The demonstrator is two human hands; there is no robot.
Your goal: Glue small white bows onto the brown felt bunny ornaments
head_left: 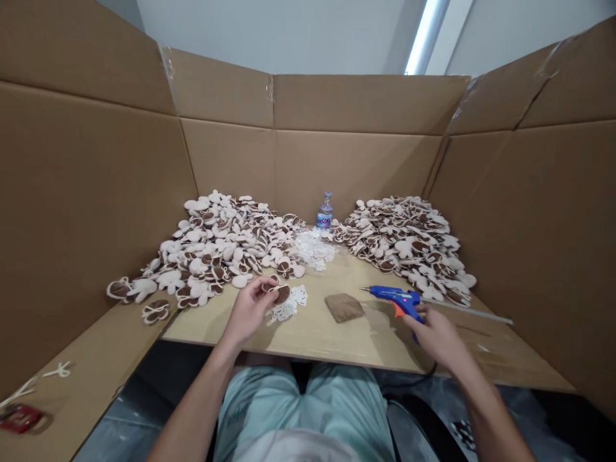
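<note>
Between the thumb and fingers of my left hand (251,307) is a brown felt cutout (280,294) with pale cord on it. Just beneath it, white lacy pieces (285,312) lie on the table. My right hand (437,332) is wrapped around the handle of a blue glue gun (394,296) with an orange trigger. Its nozzle points left, and a long glue stick (474,310) sticks out of its back. A brown square pad (343,307) rests on the table between my hands.
Heaps of white-and-brown felt cutouts (226,237) (409,237) stand left and right. At the back are a water bottle (325,212) and a pile of white pieces (315,249). Cardboard walls (360,102) surround the table. A red object (20,418) sits at lower left.
</note>
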